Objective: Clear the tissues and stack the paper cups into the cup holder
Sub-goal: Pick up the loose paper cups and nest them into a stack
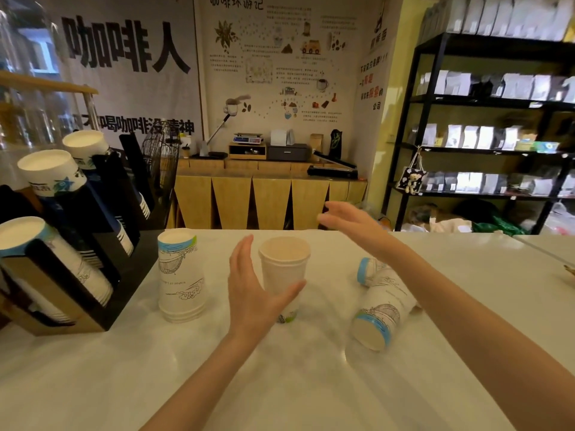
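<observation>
The left hand [255, 293] is spread open around the upright cup [283, 275], fingers on the cup's left side and the thumb crossing its lower front; whether skin presses the cup wall I cannot tell. This upright cup stands mouth up on the white counter [280, 384], and it serves as the landmark here. The right hand [348, 220] hangs open and empty in the air, beyond and to the right of the upright cup, fingers loosely curved. Left of the upright cup, an inverted stack of cups [180, 275] stands on the counter. Right of it, 2 tipped cups [381, 303] lie on their sides. Far left of it sits the black cup holder [102, 269], with 3 slanted stacks already in its slots. No tissues can be made out.
</observation>
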